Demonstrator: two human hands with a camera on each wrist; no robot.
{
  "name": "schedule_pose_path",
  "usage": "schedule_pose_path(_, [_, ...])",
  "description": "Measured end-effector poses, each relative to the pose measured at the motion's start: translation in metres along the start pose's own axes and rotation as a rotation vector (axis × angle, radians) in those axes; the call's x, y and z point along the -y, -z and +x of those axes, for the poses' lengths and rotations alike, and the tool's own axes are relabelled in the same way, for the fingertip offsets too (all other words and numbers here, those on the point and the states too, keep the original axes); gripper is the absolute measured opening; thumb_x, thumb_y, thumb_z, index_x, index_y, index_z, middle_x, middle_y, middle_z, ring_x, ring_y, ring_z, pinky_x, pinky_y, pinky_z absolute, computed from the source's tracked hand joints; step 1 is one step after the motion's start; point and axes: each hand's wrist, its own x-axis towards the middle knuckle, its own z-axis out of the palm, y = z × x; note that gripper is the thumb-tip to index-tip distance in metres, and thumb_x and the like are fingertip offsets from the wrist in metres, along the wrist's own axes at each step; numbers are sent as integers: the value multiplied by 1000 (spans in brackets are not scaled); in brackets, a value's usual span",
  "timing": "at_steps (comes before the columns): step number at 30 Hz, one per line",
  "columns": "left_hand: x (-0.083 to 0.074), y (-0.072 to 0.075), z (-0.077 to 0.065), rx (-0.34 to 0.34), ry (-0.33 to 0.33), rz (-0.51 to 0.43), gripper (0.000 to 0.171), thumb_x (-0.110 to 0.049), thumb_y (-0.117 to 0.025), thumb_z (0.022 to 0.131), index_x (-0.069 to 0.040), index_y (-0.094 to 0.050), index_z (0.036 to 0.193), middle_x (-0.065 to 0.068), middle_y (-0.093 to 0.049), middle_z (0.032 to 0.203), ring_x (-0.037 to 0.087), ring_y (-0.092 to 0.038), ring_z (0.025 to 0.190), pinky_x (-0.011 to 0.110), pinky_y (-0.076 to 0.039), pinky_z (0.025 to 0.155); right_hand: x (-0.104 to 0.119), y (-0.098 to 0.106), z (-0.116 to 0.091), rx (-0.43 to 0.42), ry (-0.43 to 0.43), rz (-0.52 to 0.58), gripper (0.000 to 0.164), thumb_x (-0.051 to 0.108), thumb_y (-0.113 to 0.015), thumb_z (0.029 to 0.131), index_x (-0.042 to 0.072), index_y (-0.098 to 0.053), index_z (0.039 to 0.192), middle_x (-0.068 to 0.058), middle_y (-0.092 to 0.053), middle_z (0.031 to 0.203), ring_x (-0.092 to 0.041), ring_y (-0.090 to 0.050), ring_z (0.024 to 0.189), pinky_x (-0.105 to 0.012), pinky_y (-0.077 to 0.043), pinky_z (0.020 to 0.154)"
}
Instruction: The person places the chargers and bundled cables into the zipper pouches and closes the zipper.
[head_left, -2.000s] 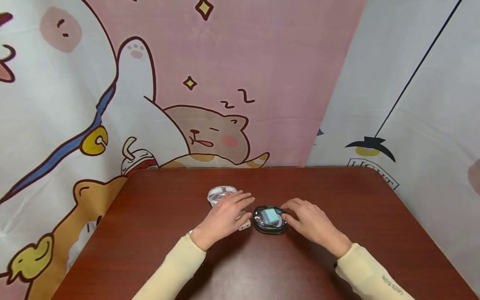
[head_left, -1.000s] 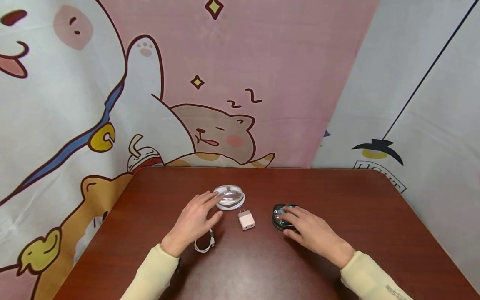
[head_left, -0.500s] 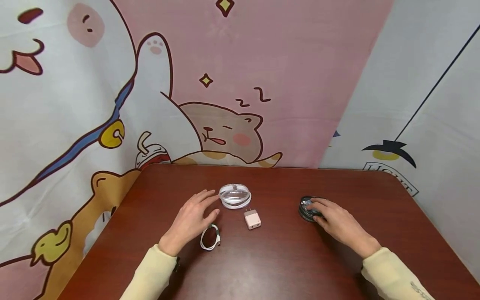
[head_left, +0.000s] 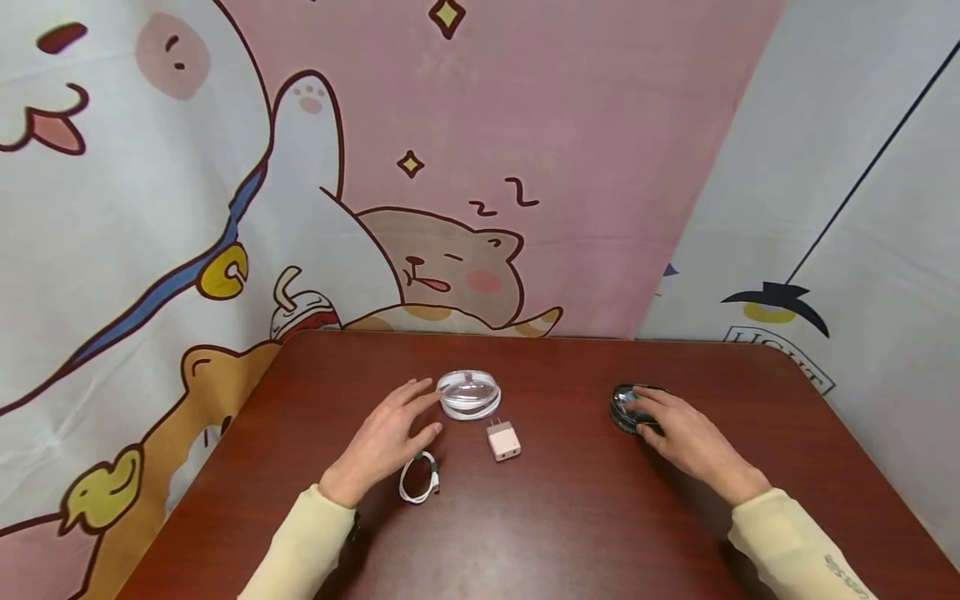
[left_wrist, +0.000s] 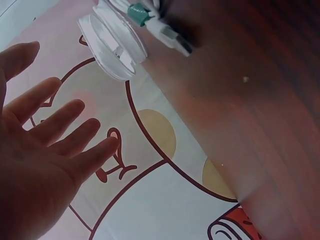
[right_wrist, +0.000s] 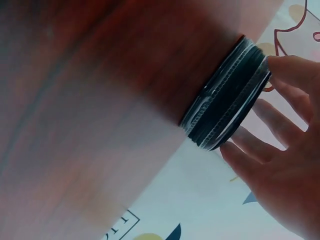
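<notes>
On the right of the table, my right hand [head_left: 686,437] rests its fingertips on a small round dark-edged zip pouch [head_left: 622,412] with a clear top. In the right wrist view, the pouch's zipped side [right_wrist: 225,95] faces the camera and the fingers [right_wrist: 280,122] are spread and nearly straight against its face. My left hand [head_left: 382,437] hovers with loose, spread fingers, holding nothing. Beside its fingertips lies a clear round pouch with white edges [head_left: 468,398]. Below its thumb is a coiled white USB cable [head_left: 418,485] with a green tie. A pale pink charger plug [head_left: 503,442] sits between the hands.
The reddish-brown table [head_left: 555,517] has rounded far corners. Behind it hangs a cartoon-printed cloth [head_left: 570,167], which also covers the left and right sides.
The dark pouch has moved right across the table with my right hand. My left hand has drawn back leftward, uncovering the charger plug and the coiled cable. The head view has shifted slightly.
</notes>
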Motion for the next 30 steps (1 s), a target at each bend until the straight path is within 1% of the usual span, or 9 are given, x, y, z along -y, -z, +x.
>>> schedule_pose_path(4, [1,-2,7,20,-19,5,52,-25,-81,92,-6,-66,138,19,-52,151,41,-46,142,54,-41,113,10,1,-3,-38,18,-11,42,9,-78,91,7,-69,132,-21,-55,147,-44,-54,131,-62,-50,95])
schedule_pose_path(8, [0,-3,20,56,-34,16,61,-27,-82,91,-4,-60,143,22,-48,154,43,-42,145,52,-38,116,23,0,-5,-67,37,-12,38,10,-78,91,8,-71,128,-20,-57,143,-42,-56,129,-61,-52,94])
schedule_pose_path(12, [-2,-6,36,99,-55,26,68,-29,-83,89,-2,-57,146,24,-44,156,44,-38,147,52,-35,117,36,-3,-7,-59,46,-6,35,12,-78,92,9,-72,127,-19,-58,144,-40,-59,127,-59,-53,92])
schedule_pose_path(15, [-3,-9,48,139,-67,31,71,-29,-84,88,-1,-55,147,25,-42,157,45,-36,148,53,-34,118,46,-6,-8,-52,68,-8,35,13,-78,92,9,-72,127,-18,-58,144,-39,-60,127,-57,-54,93])
schedule_pose_path(20, [-5,-15,66,220,-53,60,75,-33,-83,89,-1,-52,149,25,-39,160,45,-32,149,57,-32,118,61,-9,-10,-55,107,-20,34,15,-79,92,10,-73,125,-15,-60,144,-35,-60,127,-55,-52,97])
schedule_pose_path(24, [-6,-20,78,278,-36,61,76,-36,-82,89,-2,-52,150,24,-38,160,44,-30,151,57,-31,119,70,-9,-12,-56,120,-30,33,15,-80,91,12,-74,123,-13,-60,144,-33,-61,126,-54,-53,96])
schedule_pose_path(28, [-7,-28,85,329,-21,56,76,-37,-80,89,-2,-52,150,24,-39,160,43,-30,151,55,-29,120,75,-11,-12,-41,124,-32,32,17,-81,90,13,-74,122,-12,-61,143,-31,-62,126,-52,-54,96])
schedule_pose_path(30, [-6,-32,88,341,-17,64,75,-37,-80,89,-2,-53,149,23,-42,158,43,-34,149,53,-31,120,76,-11,-13,-26,120,-31,32,17,-81,90,13,-74,122,-13,-61,143,-31,-62,126,-52,-54,95])
